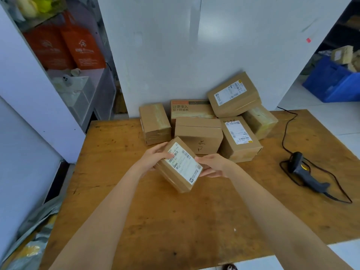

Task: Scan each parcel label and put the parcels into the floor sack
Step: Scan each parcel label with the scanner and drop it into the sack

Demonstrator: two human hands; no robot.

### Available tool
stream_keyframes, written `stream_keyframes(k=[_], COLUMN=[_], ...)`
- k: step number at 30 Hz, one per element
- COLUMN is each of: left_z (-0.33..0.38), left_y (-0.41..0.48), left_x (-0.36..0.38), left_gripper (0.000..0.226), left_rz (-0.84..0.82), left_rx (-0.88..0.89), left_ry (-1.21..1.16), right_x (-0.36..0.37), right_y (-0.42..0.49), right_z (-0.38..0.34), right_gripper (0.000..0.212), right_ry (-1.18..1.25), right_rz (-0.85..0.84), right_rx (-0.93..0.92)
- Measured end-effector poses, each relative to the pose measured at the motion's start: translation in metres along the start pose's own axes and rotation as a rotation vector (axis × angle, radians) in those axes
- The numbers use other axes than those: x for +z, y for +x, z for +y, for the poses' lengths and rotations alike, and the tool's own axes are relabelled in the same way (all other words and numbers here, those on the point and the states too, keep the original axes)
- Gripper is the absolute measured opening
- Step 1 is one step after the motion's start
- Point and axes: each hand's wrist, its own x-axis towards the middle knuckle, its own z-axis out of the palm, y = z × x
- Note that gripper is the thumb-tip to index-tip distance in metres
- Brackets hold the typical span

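Note:
Both my hands hold a small cardboard parcel [180, 168] tilted above the wooden table [155, 221], its white label facing up. My left hand [155, 155] grips its left end, thumb on the label. My right hand [211, 165] holds its right side, fingers under it. Behind it lies a heap of several more cardboard parcels [198, 133]; two of them show white labels. A dark handheld scanner [305, 172] with a black cable lies on the table at the right. The grey floor sack [33, 236] sits on the floor at the lower left.
A white wall panel [194, 45] stands behind the table. Shelves with orange bags [64, 45] are at the left. A blue crate [335, 80] with packages sits on the floor at the far right. The scanner cable [286, 129] runs off the table's back edge.

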Motion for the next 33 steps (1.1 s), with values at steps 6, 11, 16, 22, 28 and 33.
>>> stream_keyframes(k=[6,11,16,22,28,33], left_z=[0.01,0.011,0.026,0.035,0.032,0.036], left_y=[0.013,0.024,0.031,0.033,0.029,0.027], left_x=[0.079,0.162,0.234,0.3,0.333,0.347], left_gripper=[0.042,0.046,0.049,0.048,0.039,0.043], left_rz=[0.089,0.167,0.148,0.124,0.104,0.139], left_rx=[0.098,0.113,0.059,0.011,0.003,0.0], left_ry=[0.011,-0.036,-0.075,-0.076,-0.036,-0.048], right_x=[-0.074,-0.143,-0.233,-0.325,-0.334,-0.323], right_y=[-0.024,-0.036,-0.053,-0.056,-0.038,-0.025], right_z=[0.043,0.092,0.145,0.211,0.25,0.253], right_gripper=[0.039,0.047,0.049,0.035,0.096,0.067], right_ry=[0.063,0.039,0.014,-0.103,-0.583,-0.652], right_rz=[-0.186,-0.268,-0.319,0.283,0.535,0.58], right_rx=[0.062,0.074,0.034,-0.012,0.073,0.045])
